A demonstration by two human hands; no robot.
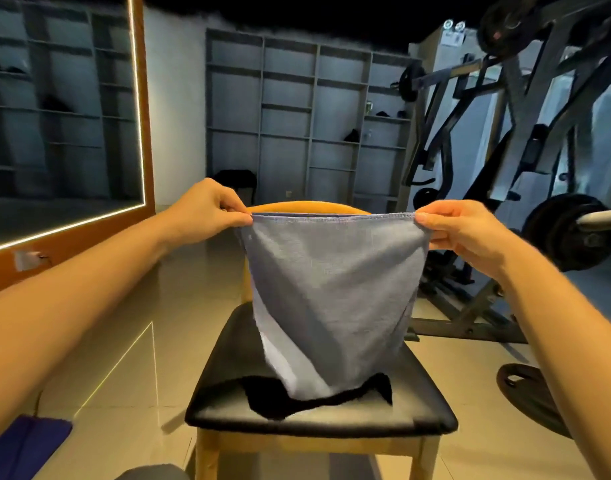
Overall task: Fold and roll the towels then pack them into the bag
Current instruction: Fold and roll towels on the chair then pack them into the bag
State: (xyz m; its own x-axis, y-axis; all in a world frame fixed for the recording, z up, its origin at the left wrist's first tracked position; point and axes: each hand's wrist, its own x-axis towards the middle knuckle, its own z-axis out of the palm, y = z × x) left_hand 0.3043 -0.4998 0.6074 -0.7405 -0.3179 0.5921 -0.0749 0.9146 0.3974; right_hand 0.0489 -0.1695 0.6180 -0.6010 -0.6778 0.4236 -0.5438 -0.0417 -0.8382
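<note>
Shelving (297,116): grey open shelves fill the far wall ahead of you; a few dark items sit on them, too small to identify.
Weight rack (511,98): stands to your right, loaded with black plates and a bar.
Mirror (55,116): on the wall to your left, edged with a lit strip.
Chair (418,403): directly in front of you, wooden frame, black padded seat, back facing away.
Grey-blue towel (331,282): you hold it up over the chair by its two top corners. The stitched top edge is stretched level, and the lower end hangs down to just above the seat.
Black towel (280,400): lies crumpled on the seat, partly behind the hanging towel's lower end.
Floor plate (525,393): flat on the tiles to the right of the chair.
Purple cloth (23,445): on the floor at your lower left.
Left hand (207,209): thumb and fingers pinch the towel's left top corner.
Right hand (463,230): thumb and fingers pinch the right top corner.
</note>
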